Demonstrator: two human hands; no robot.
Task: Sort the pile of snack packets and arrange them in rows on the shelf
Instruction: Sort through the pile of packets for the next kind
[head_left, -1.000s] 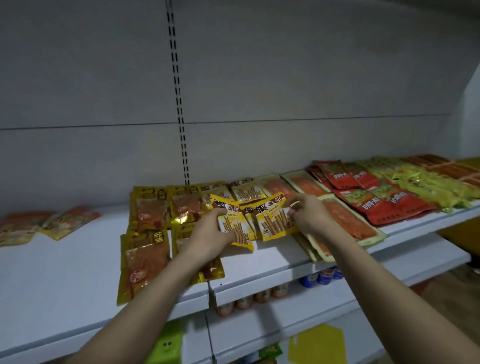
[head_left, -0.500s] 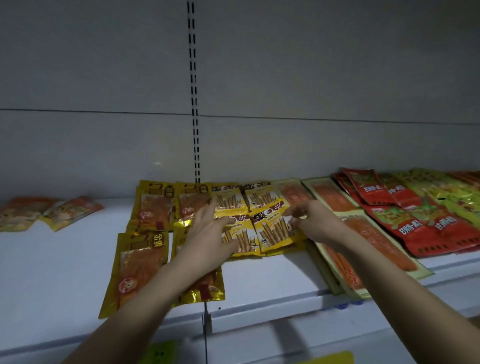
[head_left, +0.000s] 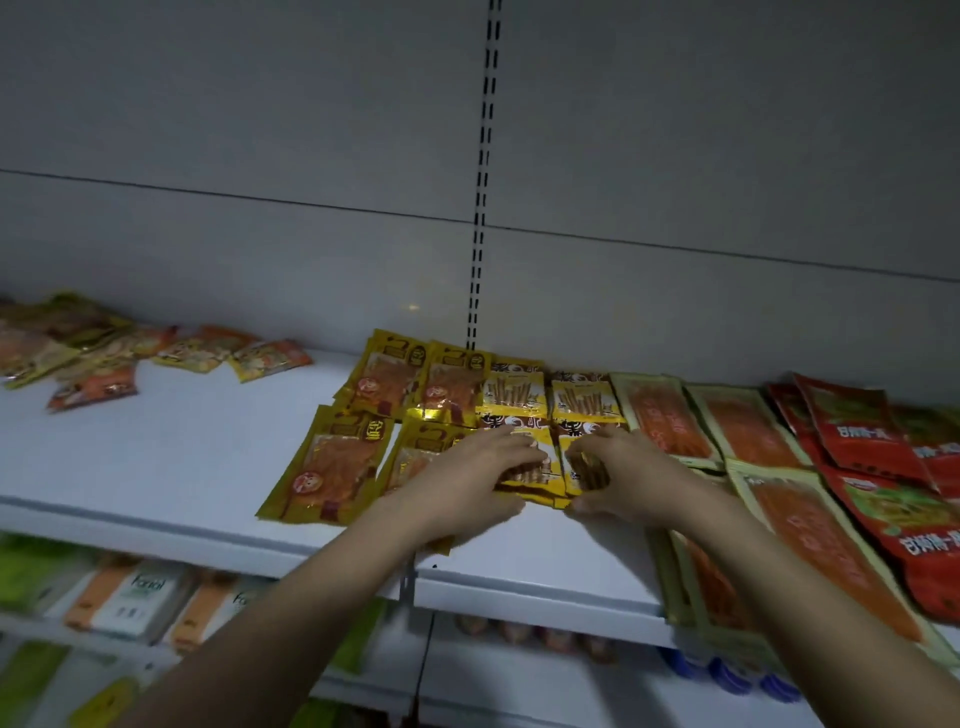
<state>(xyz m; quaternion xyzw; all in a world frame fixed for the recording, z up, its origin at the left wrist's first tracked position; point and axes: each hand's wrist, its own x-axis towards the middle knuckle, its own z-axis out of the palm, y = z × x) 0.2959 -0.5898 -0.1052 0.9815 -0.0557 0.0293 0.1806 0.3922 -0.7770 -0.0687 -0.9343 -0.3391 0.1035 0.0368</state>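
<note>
The white shelf runs the whole width of the wall, and the sorting is well along on it. To the right lie long orange strip packets and, past them, red packets; at the far left an unsorted pile of orange snack packets waits, well apart from the rows. In the middle sit gold packets in two rows, and just beside them small yellow stick-snack packets at the back.

The step in hand looks like squaring up the front pair of yellow stick packets. The left hand lies flat with fingers spread over the left one, pressing it down. The right hand rests on the right one, fingers on top and thumb at its near edge; whether it pinches or only pushes, I cannot tell.

Next, I would guess, both packets need nudging flush under the back pair, then a reach left to the pile.
</note>
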